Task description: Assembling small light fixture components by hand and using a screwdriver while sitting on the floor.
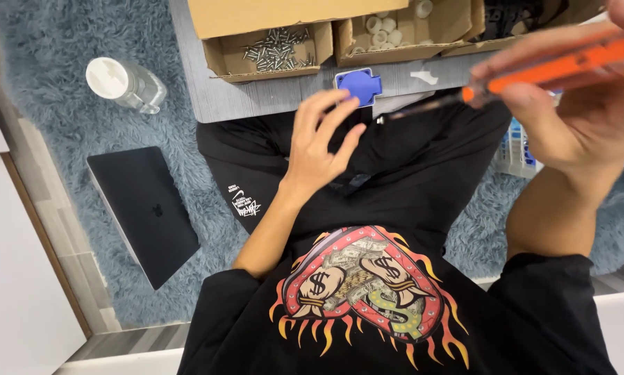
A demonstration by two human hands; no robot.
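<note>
Boxes: a cardboard box (270,50) at the table's near edge (256,104) held metal screws; its neighbour (395,35) held white rings.
Screwdriver (534,73): orange handle, dark shaft, long axis pointing left at a blue part (358,83).
Right hand (576,111): fingers gripped the handle.
Left hand (319,139): fingers loose, empty.

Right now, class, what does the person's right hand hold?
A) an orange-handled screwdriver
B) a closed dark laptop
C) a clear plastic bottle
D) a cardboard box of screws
A: the right hand grips an orange-handled screwdriver, its dark shaft pointing toward the blue part by the left hand.
</note>
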